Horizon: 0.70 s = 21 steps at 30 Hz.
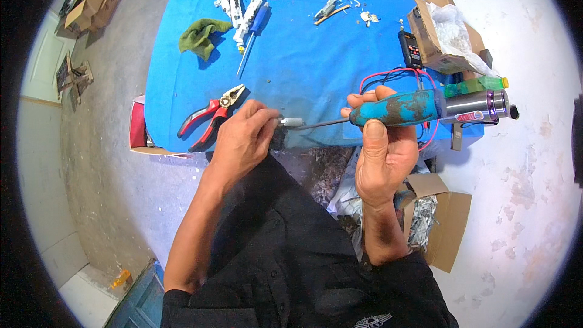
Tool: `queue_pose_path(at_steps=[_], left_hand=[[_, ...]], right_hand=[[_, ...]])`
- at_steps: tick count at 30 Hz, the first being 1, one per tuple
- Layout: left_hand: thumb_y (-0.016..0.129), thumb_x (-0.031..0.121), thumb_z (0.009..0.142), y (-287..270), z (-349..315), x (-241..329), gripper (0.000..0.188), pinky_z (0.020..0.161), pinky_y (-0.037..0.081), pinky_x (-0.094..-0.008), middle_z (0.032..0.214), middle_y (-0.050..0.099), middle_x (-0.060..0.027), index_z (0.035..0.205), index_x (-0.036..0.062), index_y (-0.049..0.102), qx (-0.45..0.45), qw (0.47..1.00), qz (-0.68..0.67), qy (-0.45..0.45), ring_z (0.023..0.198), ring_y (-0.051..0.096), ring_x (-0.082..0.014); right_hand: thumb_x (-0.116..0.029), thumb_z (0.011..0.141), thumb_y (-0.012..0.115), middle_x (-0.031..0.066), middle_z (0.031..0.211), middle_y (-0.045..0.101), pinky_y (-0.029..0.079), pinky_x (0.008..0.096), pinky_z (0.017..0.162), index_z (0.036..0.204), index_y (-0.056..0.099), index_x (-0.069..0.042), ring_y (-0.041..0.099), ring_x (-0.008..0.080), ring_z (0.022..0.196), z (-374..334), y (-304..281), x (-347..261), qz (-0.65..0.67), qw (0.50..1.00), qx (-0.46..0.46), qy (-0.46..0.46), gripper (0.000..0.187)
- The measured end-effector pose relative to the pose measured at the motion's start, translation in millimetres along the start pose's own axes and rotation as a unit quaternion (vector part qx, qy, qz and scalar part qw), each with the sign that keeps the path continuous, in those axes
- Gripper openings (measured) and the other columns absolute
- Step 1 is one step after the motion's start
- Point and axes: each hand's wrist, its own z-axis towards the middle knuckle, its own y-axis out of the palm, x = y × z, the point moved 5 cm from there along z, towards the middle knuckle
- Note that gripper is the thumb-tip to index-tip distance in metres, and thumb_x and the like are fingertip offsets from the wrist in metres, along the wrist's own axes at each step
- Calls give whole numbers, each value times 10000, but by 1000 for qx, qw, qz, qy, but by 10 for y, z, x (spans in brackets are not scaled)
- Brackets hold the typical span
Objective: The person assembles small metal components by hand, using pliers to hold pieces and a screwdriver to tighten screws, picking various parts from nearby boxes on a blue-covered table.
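Note:
My left hand (243, 140) is closed in a pinch on a small whitish cylindrical part (293, 122) at the table's near edge. My right hand (385, 161) grips a screwdriver (398, 109) by its worn teal handle. Its thin shaft points left, with the tip at or very close to the small part; whether they touch is unclear. Just left of my left hand lie pliers (221, 108) with red and black handles, jaws slightly apart. Farther off, a blue-handled screwdriver (259, 21) lies beside a crumpled green cloth (202, 38).
Several whitish parts (235, 5) lie across the far side of the blue-covered table (303, 73). At the right are a black meter (410, 48) with red and black leads, a cardboard box (434, 30), a green bottle (470, 86) and a steel tumbler (477, 106). Another open box (449, 231) stands below.

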Motion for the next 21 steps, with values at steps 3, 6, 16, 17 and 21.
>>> queue_pose_path(at_steps=[3,6,16,17,21], left_hand=[[721,73,992,-75,-28,-89,161,719,529,-338,997,695,-112,1138,12,751,27,998,-48,-45,790,666,-227],[756,57,965,-113,-91,-122,175,700,521,-301,996,701,-97,1128,-8,748,30,995,-72,-61,782,652,-180],[849,76,863,-25,-99,-24,287,747,562,-381,1066,686,-107,1137,54,768,43,999,21,-5,847,700,-261],[853,86,858,-14,-80,-11,293,749,559,-387,1056,684,-106,1138,64,771,34,999,27,-17,855,699,-270],[857,113,853,41,-24,9,290,748,551,-400,1018,677,-91,1134,94,786,4,998,45,-40,875,694,-279]], right_hand=[[-90,1077,643,199,1336,658,607,474,1002,1477,502,87,695,322,1216,21,105,1,-19,1000,-16,-7,460],[-99,1080,646,201,1322,663,621,489,990,1478,504,96,701,328,1206,5,191,44,-45,998,-36,-6,465],[-23,1054,664,195,1337,674,541,387,1069,1476,495,78,679,259,1241,14,241,102,-10,999,-44,7,465],[-23,1054,663,198,1338,673,541,389,1070,1476,495,80,678,262,1241,12,241,105,-8,999,-42,7,466],[-74,1063,663,205,1332,661,596,459,1013,1469,509,102,699,307,1205,16,251,90,-37,999,-38,-13,468]])
